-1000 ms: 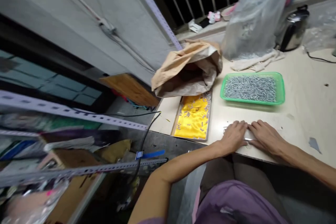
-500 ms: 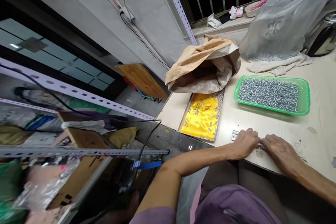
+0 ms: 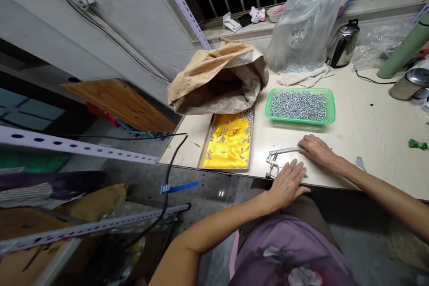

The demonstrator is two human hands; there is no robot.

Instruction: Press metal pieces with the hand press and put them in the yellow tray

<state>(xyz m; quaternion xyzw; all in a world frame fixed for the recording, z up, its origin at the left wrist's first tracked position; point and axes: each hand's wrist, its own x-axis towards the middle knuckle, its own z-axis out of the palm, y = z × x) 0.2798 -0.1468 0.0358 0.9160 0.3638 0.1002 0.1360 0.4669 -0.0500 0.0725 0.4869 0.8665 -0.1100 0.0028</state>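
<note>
A pair of metal hand-press pliers [image 3: 275,160] with a spring and a C-shaped jaw lies on the table near its front edge, handles spread apart. My left hand [image 3: 287,184] rests over the lower handle, fingers stretched out flat and thumb apart; the palm hides most of that handle. At the end of the upper handle, my right hand [image 3: 317,151] has its fingers bent onto the metal, closed around the tip. Beyond my hands sits a green plastic basket [image 3: 330,106] filled with small silver metal pins. Left of the pliers is a shallow tray [image 3: 252,143] lined with yellow cloth [image 3: 228,143], loose pins scattered on it.
A brown paper sack [image 3: 214,76] gapes open over the tray's back end. Behind the basket stand a clear plastic bag [image 3: 298,31] with metal bits, a white cloth [image 3: 306,76] and a steel kettle [image 3: 345,44]. A black cable [image 3: 169,165] hangs by the table's left corner.
The view has swung to the right. My hands were close together on the tool; now they are apart, the pliers' handles are spread and my left fingers have straightened.
</note>
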